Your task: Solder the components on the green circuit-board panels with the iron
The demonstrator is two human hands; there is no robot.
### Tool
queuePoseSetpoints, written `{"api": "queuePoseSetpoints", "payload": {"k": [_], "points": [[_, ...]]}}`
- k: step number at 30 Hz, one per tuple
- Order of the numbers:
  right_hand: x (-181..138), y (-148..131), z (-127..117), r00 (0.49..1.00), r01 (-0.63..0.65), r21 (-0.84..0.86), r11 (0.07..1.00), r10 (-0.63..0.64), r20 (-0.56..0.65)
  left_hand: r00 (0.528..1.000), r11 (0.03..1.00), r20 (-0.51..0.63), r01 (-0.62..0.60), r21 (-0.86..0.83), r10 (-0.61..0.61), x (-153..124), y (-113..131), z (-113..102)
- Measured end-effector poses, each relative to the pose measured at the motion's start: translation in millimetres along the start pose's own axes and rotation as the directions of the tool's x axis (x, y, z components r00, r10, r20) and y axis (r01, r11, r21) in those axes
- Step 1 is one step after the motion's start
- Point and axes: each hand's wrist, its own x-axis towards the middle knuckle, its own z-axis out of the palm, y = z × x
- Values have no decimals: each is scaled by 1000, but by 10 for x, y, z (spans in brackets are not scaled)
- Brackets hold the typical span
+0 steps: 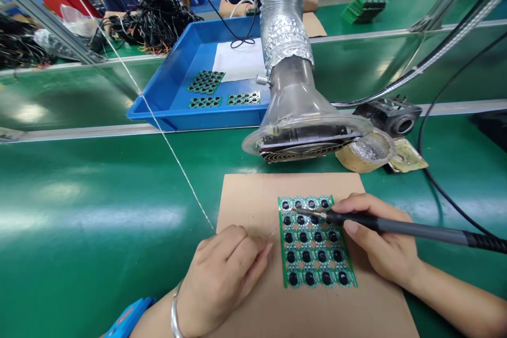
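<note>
My right hand (386,243) grips a soldering iron (420,229) like a pen. The iron's tip lies over the upper left part of a green circuit board panel (311,248), which carries rows of round black parts. Whether the tip touches the board I cannot tell. Left of the panel, my left hand (225,269) is closed, its thumb and forefinger pinching thin solder wire (174,153). The wire runs down from the upper left into the hand, and a short fine end pokes out toward the panel. Beneath both lies a brown cardboard sheet (249,206) on the green bench.
A fume extractor hood (293,100) on a foil duct hangs just beyond the cardboard. Right of it stand a soldering iron holder (392,115) and a round tub (366,150). Behind, a blue tray (170,95) holds more panels. Two people sit across the bench by black cables (158,21).
</note>
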Motion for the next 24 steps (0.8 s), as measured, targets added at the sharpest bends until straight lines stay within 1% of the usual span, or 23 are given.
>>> {"api": "queuePoseSetpoints", "payload": {"k": [6,13,18,24], "points": [[12,-9,10,1000,5,-30,1000,-4,18,1000,1000,6,0,3,0,9,-26,46],[23,-15,13,1000,2,-34,999,-2,12,1000,1000,9,-5,10,5,1,-18,39],[13,-11,6,1000,-3,-17,1000,3,16,1000,1000,14,-11,18,11,2,-18,54],[7,0,13,1000,-13,16,1000,13,4,1000,999,-15,-25,29,26,8,-4,49]]}}
